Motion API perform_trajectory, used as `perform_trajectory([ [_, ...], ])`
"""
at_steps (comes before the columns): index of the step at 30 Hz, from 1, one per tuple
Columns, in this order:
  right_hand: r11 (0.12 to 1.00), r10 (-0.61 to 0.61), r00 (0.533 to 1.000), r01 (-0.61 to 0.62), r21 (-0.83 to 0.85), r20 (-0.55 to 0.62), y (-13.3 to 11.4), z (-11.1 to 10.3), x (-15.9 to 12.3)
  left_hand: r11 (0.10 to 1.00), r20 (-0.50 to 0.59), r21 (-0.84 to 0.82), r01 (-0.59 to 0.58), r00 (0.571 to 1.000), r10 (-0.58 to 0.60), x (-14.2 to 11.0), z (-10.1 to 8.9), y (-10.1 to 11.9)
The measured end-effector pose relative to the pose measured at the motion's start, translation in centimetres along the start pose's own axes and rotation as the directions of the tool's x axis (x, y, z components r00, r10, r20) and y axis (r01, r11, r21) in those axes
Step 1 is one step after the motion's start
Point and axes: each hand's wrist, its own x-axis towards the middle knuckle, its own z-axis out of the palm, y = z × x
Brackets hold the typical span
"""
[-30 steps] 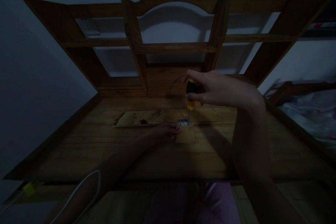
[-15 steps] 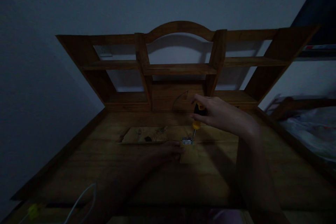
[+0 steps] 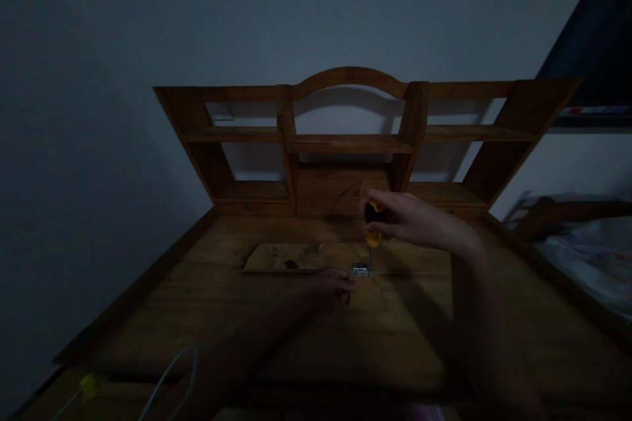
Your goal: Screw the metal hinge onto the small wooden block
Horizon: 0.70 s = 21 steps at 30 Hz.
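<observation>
Since prev. frame, yellow-and-black-handled screwdriver (image 3: 374, 239) swung nearer upright, clasped in R hand (image 3: 415, 217). Shaft meets R end of small silver metal plate (image 3: 361, 270) on wooden desktop (image 3: 197, 302); L hand (image 3: 326, 285) (grip unclear) nearest its L end.

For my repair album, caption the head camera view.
Right hand holding a screwdriver over a small metal hinge on a wooden desk.

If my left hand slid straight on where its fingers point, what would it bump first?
Probably the flat pale wood piece: the left hand points rightward and its fingertips look already at that edge. The little metal piece is very near too, but depth is hard to judge in this dim light.
</observation>
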Motion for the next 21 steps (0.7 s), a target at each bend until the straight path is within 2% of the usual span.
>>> perform_trajectory([
  [4,1.000,0.000,1.000,0.000,0.010,-0.014,0.5,0.3,-0.6,1.000,-0.029,0.011,-0.001,1.000,0.002,0.2,0.2,0.0],
  [9,0.994,0.080,0.987,-0.089,-0.057,-0.142,0.6,1.1,-1.9,1.000,-0.049,0.015,0.013,0.999,-0.012,0.2,0.5,0.1],
  [14,0.991,0.128,0.975,-0.120,0.054,-0.182,0.5,2.7,-1.8,1.000,-0.037,0.004,0.009,0.999,-0.009,0.0,0.7,0.4],
  [18,0.991,0.137,0.895,-0.128,0.049,-0.425,1.7,5.8,-2.1,0.999,-0.025,-0.022,-0.025,0.999,0.024,-0.1,0.8,0.5],
  [21,0.987,0.158,0.853,-0.134,0.083,-0.497,3.0,8.1,-3.1,1.000,0.001,-0.025,-0.008,1.000,0.008,-0.1,0.7,0.4],
])
